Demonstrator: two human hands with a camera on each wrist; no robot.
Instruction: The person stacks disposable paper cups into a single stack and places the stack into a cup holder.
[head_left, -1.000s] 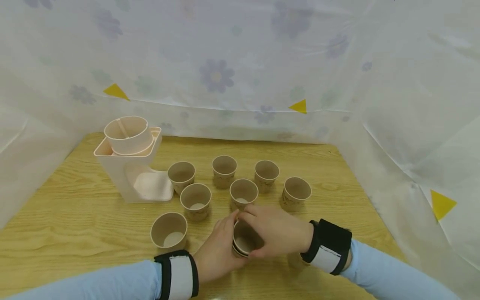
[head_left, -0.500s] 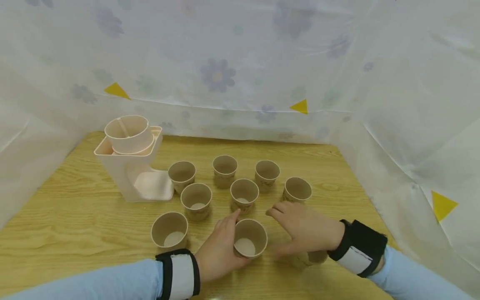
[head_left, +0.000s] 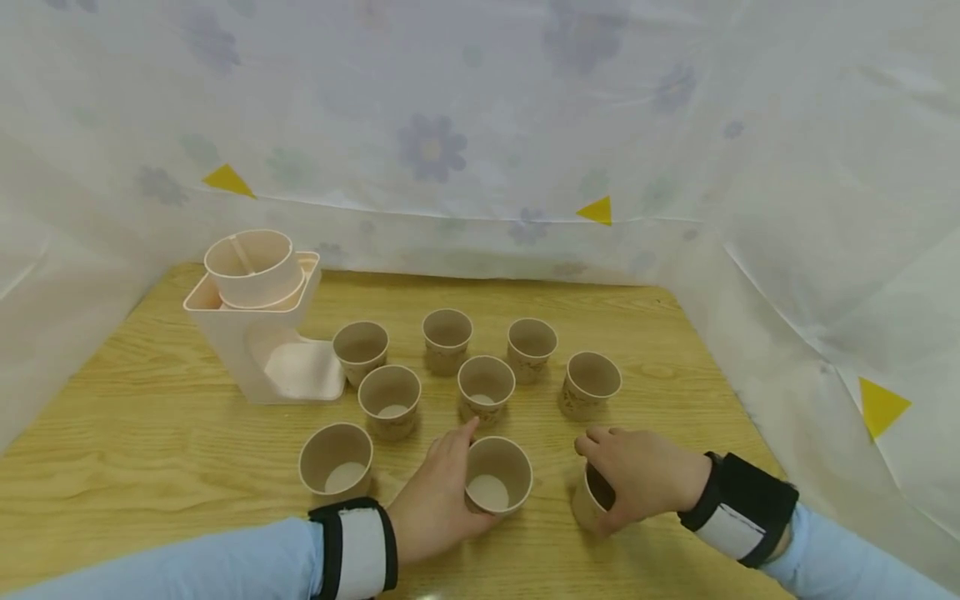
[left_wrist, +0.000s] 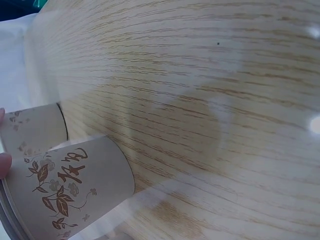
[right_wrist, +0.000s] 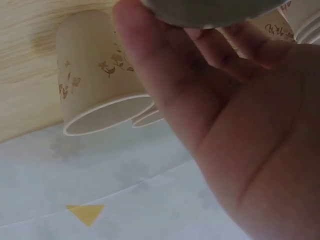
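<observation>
My left hand (head_left: 438,500) holds a beige paper cup (head_left: 498,475) near the front middle, fingers behind it and thumb in front. In the left wrist view this cup (left_wrist: 75,185) shows a brown flower print, with more than one rim edge at its mouth. My right hand (head_left: 641,471) grips another paper cup (head_left: 587,504) to the right, thumb at its near side and fingers over its far rim. Most of that cup's mouth is hidden under the hand. In the right wrist view, my right fingers (right_wrist: 145,55) curl beneath a cup's rim (right_wrist: 215,15).
Several more paper cups stand upright on the wooden table, among them a back cup (head_left: 447,337), a right cup (head_left: 590,383) and a left cup (head_left: 337,462). A cream plastic stand (head_left: 255,350) with a round container on top is at the back left. White sheeting (head_left: 450,100) surrounds the table.
My right hand has left the cup at my left hand and moved right, onto the cup at the front right. My left hand stays where it was.
</observation>
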